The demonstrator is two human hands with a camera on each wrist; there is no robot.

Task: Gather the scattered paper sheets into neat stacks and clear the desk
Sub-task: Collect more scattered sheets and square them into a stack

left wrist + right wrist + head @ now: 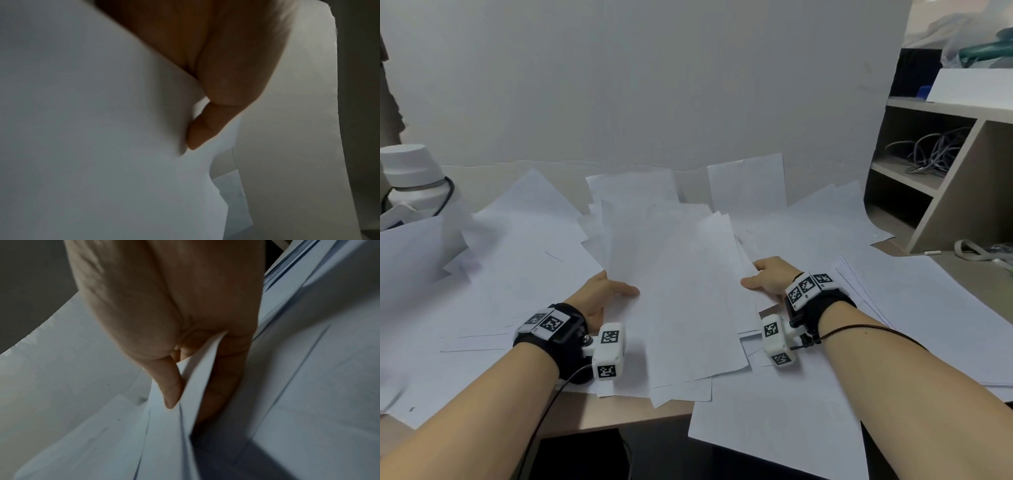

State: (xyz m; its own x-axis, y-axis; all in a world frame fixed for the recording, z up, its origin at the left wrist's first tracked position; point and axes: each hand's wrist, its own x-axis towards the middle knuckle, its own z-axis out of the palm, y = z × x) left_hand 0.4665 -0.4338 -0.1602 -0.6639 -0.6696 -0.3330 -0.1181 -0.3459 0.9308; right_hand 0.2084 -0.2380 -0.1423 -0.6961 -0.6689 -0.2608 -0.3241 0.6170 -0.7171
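A loose bundle of white paper sheets (674, 274) lies in the middle of the desk, held from both sides. My left hand (607, 291) grips its left edge, thumb on top and fingers hidden beneath. My right hand (763, 279) grips the right edge the same way. In the right wrist view the thumb (170, 386) lies over the sheet edges (195, 386) and a finger runs under them. In the left wrist view the thumb (203, 129) presses on the paper (102, 129). More scattered sheets (517, 246) cover the desk all around.
A white bottle (412, 178) stands at the far left. A wooden shelf unit (945, 178) with cables sits at the right, next to a looser pile of sheets (928, 308). One sheet (774, 428) overhangs the desk's front edge (626, 418). A white wall backs the desk.
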